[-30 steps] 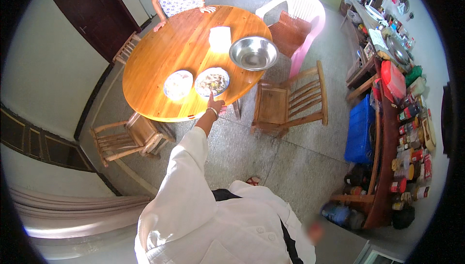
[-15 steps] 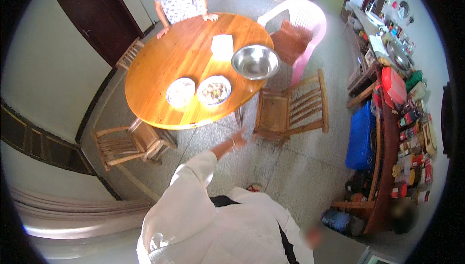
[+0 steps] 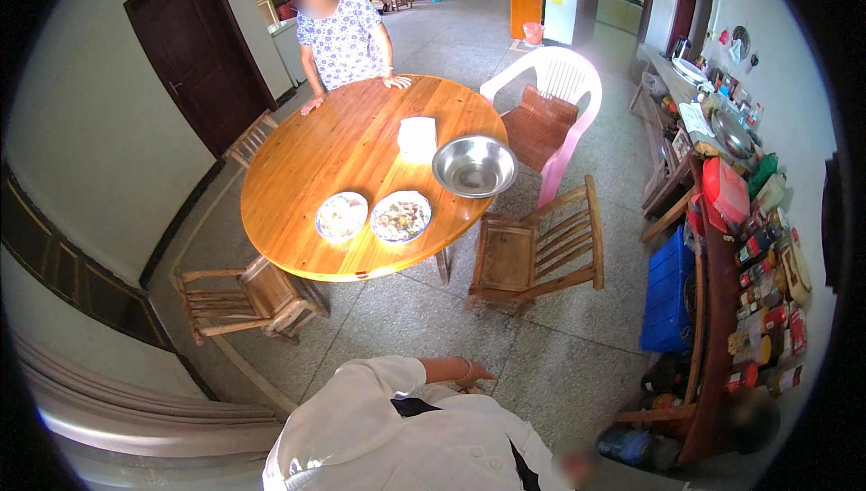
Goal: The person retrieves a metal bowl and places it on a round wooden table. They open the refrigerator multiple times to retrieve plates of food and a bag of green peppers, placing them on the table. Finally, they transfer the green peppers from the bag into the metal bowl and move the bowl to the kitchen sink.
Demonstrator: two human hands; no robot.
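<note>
My left arm, in a cream sleeve, crosses in front of my body at the lower middle. Past the sleeve shows my left hand (image 3: pixel 480 372), a band at its wrist; its fingers look loosely apart with nothing in them, touching no furniture. Beside my right side, at the lower edge, a blurred skin-toned patch (image 3: pixel 573 469) may be my right hand; its fingers cannot be made out. Ahead stands a round wooden table (image 3: pixel 307 162). On it are a bowl of food (image 3: pixel 341 217), a second bowl of food (image 3: pixel 400 217), a large steel basin (image 3: pixel 475 166) and a white object (image 3: pixel 417 139).
Across the table a person (image 3: pixel 341 45) rests both hands on its edge. A wooden chair (image 3: pixel 505 252) stands right, another (image 3: pixel 244 297) left, and a white-pink plastic chair (image 3: pixel 586 103) behind. Along the right wall, a shelf (image 3: pixel 713 311) carries jars; a blue crate (image 3: pixel 666 297) is beneath.
My left hand has drawn back from near the wooden chair toward my body. The view has tilted up, so the table sits lower and more of the far room shows.
</note>
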